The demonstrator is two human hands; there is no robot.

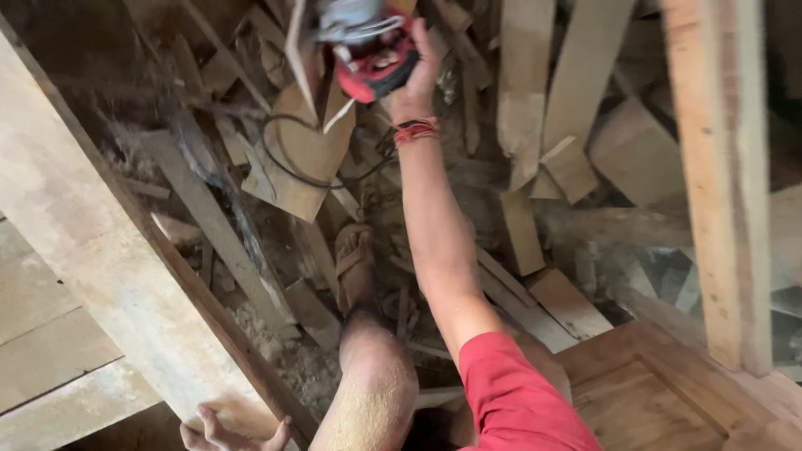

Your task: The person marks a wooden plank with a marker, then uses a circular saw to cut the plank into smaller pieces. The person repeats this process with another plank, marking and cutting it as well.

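My right hand (pixel 415 79) reaches far out over a heap of wood offcuts and grips a red and grey power tool (pixel 368 42) near the top of the view. A black cord (pixel 288 167) loops down from the tool across a flat scrap board. A red thread band sits on that wrist, and a red sleeve covers the upper arm. My left hand (pixel 230 433) rests at the bottom edge, fingers spread, touching the corner of a long pale plank (pixel 92 250). A dusty leg and a sandalled foot (pixel 355 263) stand among the scraps.
Wood scraps and planks (pixel 543 125) litter the floor, with sawdust (pixel 276 342) near the foot. An upright timber post (pixel 727 184) stands on the right. A panelled wooden piece (pixel 660 392) lies at lower right.
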